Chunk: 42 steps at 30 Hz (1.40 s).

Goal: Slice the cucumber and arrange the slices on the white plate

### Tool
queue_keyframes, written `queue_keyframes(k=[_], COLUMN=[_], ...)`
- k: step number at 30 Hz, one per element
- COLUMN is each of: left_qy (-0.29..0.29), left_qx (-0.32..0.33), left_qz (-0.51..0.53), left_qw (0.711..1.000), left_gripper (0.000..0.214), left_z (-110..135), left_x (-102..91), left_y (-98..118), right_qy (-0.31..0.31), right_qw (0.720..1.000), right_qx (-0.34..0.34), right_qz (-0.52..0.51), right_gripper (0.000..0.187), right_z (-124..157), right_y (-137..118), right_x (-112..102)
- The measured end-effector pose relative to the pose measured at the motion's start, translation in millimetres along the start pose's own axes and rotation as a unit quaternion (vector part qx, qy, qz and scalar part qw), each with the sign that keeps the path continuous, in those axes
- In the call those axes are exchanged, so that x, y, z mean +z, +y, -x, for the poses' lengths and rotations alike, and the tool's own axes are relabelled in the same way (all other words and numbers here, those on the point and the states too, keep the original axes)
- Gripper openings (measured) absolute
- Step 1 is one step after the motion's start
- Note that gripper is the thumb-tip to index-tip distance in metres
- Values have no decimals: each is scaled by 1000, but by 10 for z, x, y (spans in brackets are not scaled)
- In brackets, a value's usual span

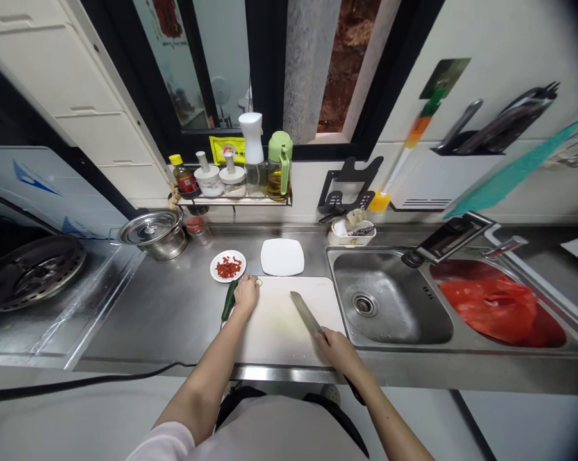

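Observation:
My right hand (337, 349) is wrapped round the dark handle of a kitchen knife (305, 314), whose blade lies over the white cutting board (270, 346) and points up and left. At the board's upper left corner, my left hand (247, 294) has its fingers closed over a piece of cucumber (259, 282); only a pale cut end shows beside the fingers. Just left of that hand, a dark green cucumber (229, 301) lies along the board's left edge. A faint greenish wet patch marks the middle of the board.
Behind the board stand a white plate (282, 257) and a small plate of chopped red pieces (228, 266). A lidded steel pot (157, 235) is at the left. To the right are a steel sink (389, 307) and a second basin holding a red plastic bag (491, 307).

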State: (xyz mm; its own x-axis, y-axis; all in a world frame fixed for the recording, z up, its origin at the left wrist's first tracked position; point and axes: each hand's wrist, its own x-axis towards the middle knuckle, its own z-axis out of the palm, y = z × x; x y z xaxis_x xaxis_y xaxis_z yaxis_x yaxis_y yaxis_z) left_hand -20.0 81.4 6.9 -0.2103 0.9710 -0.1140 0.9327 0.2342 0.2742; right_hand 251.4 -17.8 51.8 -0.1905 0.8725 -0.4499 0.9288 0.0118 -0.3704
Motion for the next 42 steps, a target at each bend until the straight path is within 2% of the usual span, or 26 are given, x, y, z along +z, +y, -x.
queue_keyframes(k=[5, 9, 13, 18, 24, 27, 34, 42], left_qy=[17, 10, -28, -90, -128, -125, -90, -95], left_qx=[-4, -35, -67, -63, -32, -18, 2, -3], left_qz=[19, 99, 218, 332, 266, 226, 174, 172], left_qw=[1000, 994, 973, 937, 955, 966, 981, 981], left_gripper=[26, 20, 19, 22, 15, 14, 19, 12], left_z=[-2, -4, 16, 114, 316, 377, 388, 355], left_x=[-4, -4, 38, 159, 231, 231, 224, 276], left_y=[25, 47, 50, 57, 191, 251, 215, 182], right_qy=[-3, -1, 6, 7, -14, -23, -41, -49], right_qw=[1000, 1000, 1000, 1000, 998, 997, 995, 992], right_qx=[0, 2, -5, -7, -6, -11, -22, -32], right_qz=[0, 8, 14, 22, 58, 76, 90, 108], right_gripper=[32, 32, 34, 35, 35, 35, 37, 38], right_z=[5, -8, -16, 1, 39, 58, 79, 63], right_y=[-2, -3, 5, 1, -17, -38, -136, -232], right_x=[-17, -14, 3, 1, -29, -7, 61, 77])
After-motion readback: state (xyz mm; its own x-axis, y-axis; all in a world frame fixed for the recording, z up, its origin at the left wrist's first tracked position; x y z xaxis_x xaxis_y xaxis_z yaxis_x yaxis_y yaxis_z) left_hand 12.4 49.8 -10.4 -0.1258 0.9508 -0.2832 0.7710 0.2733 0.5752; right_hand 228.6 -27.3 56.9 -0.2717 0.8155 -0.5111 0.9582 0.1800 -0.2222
